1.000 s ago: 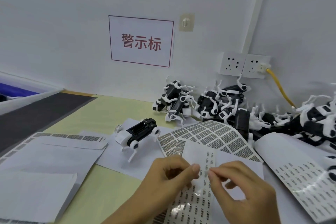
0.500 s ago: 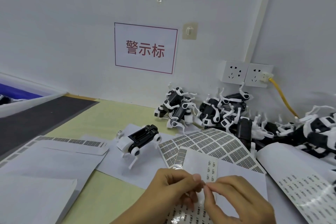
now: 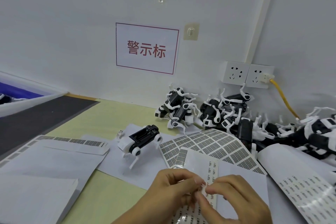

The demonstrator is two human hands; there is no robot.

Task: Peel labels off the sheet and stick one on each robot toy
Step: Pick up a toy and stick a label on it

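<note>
My left hand (image 3: 171, 188) holds a glossy label sheet (image 3: 199, 164) by its edge near the bottom middle. My right hand (image 3: 234, 200) meets it fingertip to fingertip and pinches a small white label (image 3: 203, 189) at the sheet's edge. One black and white robot toy (image 3: 140, 141) stands alone on white paper just behind my hands. A heap of robot toys (image 3: 223, 112) lies against the wall and runs off to the right.
A curled sheet of dense printed labels (image 3: 211, 143) lies between the toy and the heap. Another label sheet (image 3: 309, 185) curls at the right. Used backing sheets (image 3: 45, 160) cover the left. Two wall sockets (image 3: 247, 74) hold a yellow cable (image 3: 283, 100). A dark mat (image 3: 36, 120) lies far left.
The view has tilted up slightly, so my hands sit lower in the frame. My fingertips have closed together at the sheet's edge around a small label.
</note>
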